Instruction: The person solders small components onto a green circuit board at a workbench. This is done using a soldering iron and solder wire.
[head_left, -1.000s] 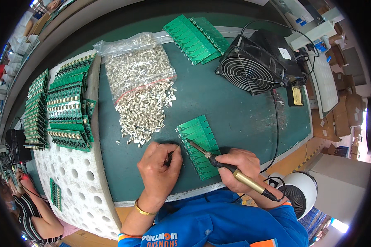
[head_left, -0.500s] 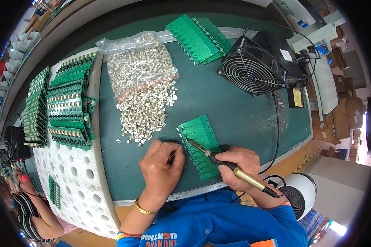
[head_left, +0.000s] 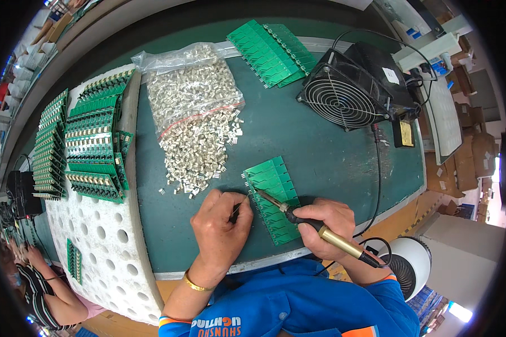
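Observation:
A green circuit board lies on the table in front of me, with small pins along its left edge. My right hand is closed round a soldering iron with a gold and black handle. The iron's tip touches the board near its left edge. Close to that tip, my left hand pinches a thin strand of solder wire, mostly hidden by the fingers. Beyond the left hand, small white connectors spill from a clear plastic bag.
Several green boards lie stacked at the back. A black fan stands at the back right, its cable running down the right side. On the left, a white foam slab carries rows of assembled boards. A co-worker's arm shows at far left.
My hands, the iron and the board keep almost the same places. At the far left, the co-worker's hands have shifted and a red glow there has gone.

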Motion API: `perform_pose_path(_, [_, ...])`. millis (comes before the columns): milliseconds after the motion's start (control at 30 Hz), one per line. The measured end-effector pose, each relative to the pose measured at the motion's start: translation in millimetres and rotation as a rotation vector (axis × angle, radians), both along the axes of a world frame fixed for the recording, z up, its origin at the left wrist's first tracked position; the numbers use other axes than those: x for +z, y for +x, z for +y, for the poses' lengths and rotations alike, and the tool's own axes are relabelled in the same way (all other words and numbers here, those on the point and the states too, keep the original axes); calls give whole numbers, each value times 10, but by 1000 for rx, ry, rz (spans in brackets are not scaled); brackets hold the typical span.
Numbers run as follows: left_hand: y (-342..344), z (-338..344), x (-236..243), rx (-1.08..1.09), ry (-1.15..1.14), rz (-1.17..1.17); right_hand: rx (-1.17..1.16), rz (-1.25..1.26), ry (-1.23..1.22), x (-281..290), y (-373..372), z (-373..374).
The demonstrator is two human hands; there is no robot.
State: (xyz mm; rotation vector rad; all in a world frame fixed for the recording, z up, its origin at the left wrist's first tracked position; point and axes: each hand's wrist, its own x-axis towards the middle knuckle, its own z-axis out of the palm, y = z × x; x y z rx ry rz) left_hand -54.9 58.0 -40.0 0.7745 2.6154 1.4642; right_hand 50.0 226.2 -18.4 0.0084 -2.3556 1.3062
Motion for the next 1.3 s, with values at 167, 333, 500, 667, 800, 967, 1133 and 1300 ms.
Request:
perform_pose_path(167, [1, -3, 10, -9, -1, 4, 2, -5, -3, 2, 11, 1])
perform_pose_path(333, [34, 4, -5, 14, 18, -51, 12, 21, 8, -17, 25, -18])
perform_pose_path(500, [33, 2, -3, 6, 5, -55, 30, 86, 71, -94, 61, -53])
perform_pose_path(667, [30, 7, -9, 8, 28, -54, 74, 77, 100, -72, 84, -82])
perform_pose_path(800, [27, 2, -12, -5, 25, -47, 79, 67, 120, -29, 80, -89])
perform_pose_path(967, [25, 2, -12, 1, 27, -47, 60, 70, 108, -52, 76, -78])
perform_pose_path(1133, [15, -9, -24, -17, 4, -6, 45, 69, 89, -45, 64, -81])
perform_pose_path(1300, [19, 6, -17, -11, 7, -9, 45, 68, 92, -57, 74, -82])
